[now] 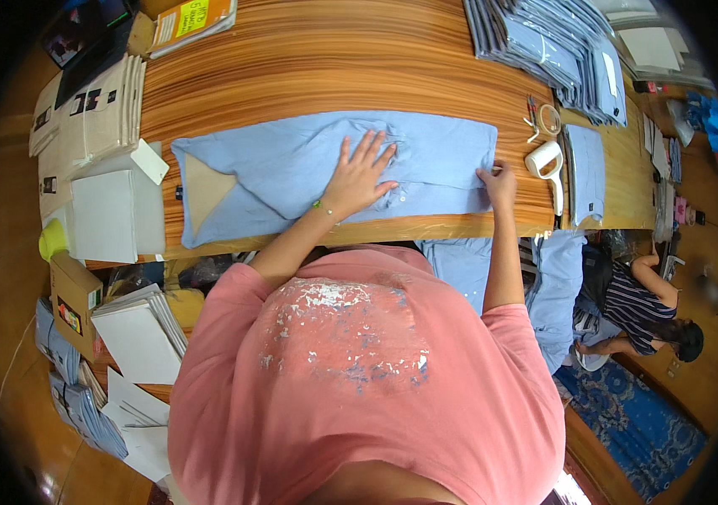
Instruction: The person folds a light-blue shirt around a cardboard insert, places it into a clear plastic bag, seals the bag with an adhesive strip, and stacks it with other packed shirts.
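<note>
A light blue garment (292, 160), folded into a long strip, lies across the wooden table in front of me. At its left end a beige patch (207, 189) shows, with a small dark tag beside it. My left hand (359, 181) rests flat on the middle of the cloth with fingers spread. Wrinkles gather around those fingers, and small buttons show near them. At the right end, my right hand (499, 183) pinches the garment's edge between thumb and fingers.
A white tape dispenser (547, 168), a tape roll (549, 119) and a folded blue garment (585, 172) lie at right. Bagged blue garments (544, 55) are stacked far right. Beige garments (102, 109) and white sheets (105, 216) sit left. Another person (641, 299) works at right.
</note>
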The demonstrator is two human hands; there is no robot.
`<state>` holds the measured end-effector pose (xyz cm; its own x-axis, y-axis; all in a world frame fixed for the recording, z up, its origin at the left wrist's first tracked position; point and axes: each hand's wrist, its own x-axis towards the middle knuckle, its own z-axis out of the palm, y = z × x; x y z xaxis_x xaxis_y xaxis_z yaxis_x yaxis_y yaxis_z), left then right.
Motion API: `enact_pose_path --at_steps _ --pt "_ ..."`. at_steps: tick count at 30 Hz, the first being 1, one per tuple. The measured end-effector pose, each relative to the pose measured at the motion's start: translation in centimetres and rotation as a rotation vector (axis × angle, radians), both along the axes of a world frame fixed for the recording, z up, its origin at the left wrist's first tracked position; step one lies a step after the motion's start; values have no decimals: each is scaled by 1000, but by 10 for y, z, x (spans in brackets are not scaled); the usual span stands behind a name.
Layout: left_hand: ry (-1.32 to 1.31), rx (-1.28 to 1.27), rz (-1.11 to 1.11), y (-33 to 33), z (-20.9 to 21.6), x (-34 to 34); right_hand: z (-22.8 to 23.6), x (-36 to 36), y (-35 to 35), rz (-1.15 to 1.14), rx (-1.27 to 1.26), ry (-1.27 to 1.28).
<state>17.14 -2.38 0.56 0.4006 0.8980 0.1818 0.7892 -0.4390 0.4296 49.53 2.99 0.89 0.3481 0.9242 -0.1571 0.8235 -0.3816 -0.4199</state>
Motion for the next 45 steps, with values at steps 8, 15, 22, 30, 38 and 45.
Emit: enact_pose_path --at_steps 8,15,22,30,38,45 --pt "-558 -332 29 -3 57 6 15 17 7 122 -102 1021" --pt "-1697 -1117 368 0 30 66 79 -37 0 650 -197 916" --pt "-841 -528 470 -2 -4 76 46 -26 5 743 -304 896" --pt "-286 47 304 -48 44 118 20 -35 26 1083 271 223" --pt "128 -73 469 -54 -7 148 20 -53 101 1622 529 -120" --pt "-834 -518 397 -88 35 101 75 -105 106 1907 -4 -146"
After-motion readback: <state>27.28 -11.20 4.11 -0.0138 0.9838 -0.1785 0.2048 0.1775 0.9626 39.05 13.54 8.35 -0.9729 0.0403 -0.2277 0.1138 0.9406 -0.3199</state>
